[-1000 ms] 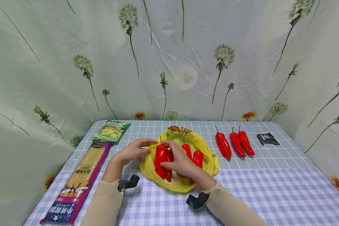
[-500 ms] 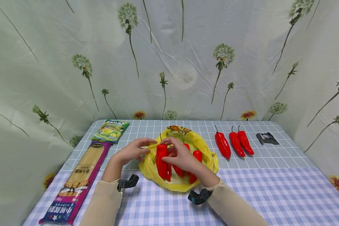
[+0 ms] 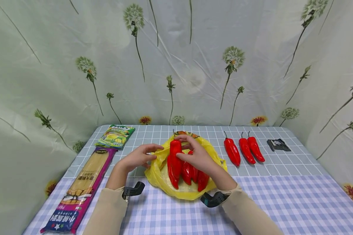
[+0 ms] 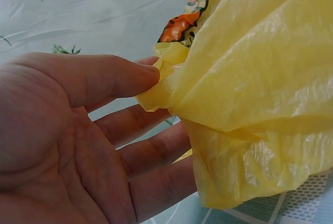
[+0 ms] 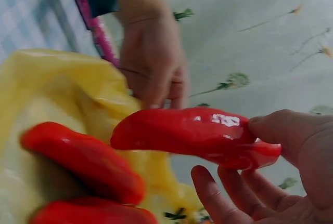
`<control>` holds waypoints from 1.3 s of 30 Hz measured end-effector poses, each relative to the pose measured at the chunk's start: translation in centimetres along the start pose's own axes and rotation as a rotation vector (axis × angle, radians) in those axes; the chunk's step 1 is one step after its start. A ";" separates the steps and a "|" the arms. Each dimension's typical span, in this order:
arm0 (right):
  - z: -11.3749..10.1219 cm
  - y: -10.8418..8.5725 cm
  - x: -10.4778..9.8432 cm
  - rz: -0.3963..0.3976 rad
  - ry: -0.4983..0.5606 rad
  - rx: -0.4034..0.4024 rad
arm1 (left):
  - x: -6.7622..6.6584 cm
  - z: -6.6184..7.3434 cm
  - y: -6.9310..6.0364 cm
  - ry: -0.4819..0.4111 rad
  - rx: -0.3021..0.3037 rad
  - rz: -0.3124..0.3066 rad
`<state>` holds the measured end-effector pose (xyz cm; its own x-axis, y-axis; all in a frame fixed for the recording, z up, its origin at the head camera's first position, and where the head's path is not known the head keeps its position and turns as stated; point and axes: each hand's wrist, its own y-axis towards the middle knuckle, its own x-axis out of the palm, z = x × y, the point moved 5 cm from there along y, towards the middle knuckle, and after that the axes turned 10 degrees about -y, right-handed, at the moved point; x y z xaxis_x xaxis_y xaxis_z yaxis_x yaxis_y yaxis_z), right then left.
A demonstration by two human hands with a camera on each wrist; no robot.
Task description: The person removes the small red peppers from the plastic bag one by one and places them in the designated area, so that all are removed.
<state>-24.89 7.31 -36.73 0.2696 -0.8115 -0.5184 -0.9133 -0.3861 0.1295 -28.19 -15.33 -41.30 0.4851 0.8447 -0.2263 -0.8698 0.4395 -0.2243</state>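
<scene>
Nearest, left of the left grip (image 3: pixel 139 156) and beside its forearm, a long pasta packet (image 3: pixel 82 189) lies lengthwise on the tabletop (image 3: pixel 253 209). The left grip pinches the yellow bag (image 3: pixel 157 173) at its rim, thumb in front and fingers behind, apparently to steady the wall and leave the mouth wide. The right grip (image 3: pixel 195 155) holds a red pepper (image 3: pixel 175 156) by its stem end, thumb opposed to fingers, so its body points down nearly upright over the bag; whether the tip touches anything is unclear. Below that grip, other peppers (image 3: pixel 186 173) lie inside the bag, loosely gathered by its sides. Farther out, right of the right grip, three loose peppers (image 3: pixel 246 150) lie on the tabletop, stems away, perhaps laid out for easy reach; a black packet (image 3: pixel 278 145) lies beyond them. Past the left grip is a green-yellow packet (image 3: pixel 115 136), beyond the pasta's end.
</scene>
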 end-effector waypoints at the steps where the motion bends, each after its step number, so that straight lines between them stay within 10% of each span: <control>1: -0.1 -0.1 -0.4 0.009 -0.001 0.007 | 0.0 0.0 0.0 0.000 0.000 -0.001; 39: 0.9 -2.8 -13.7 0.314 0.003 0.132 | 0.0 -0.1 0.0 0.002 0.002 0.005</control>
<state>-26.34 19.89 -30.76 -0.0307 -0.8831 -0.4682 -0.9834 -0.0571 0.1721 -28.17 -15.30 -41.36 0.4806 0.8464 -0.2294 -0.8726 0.4356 -0.2208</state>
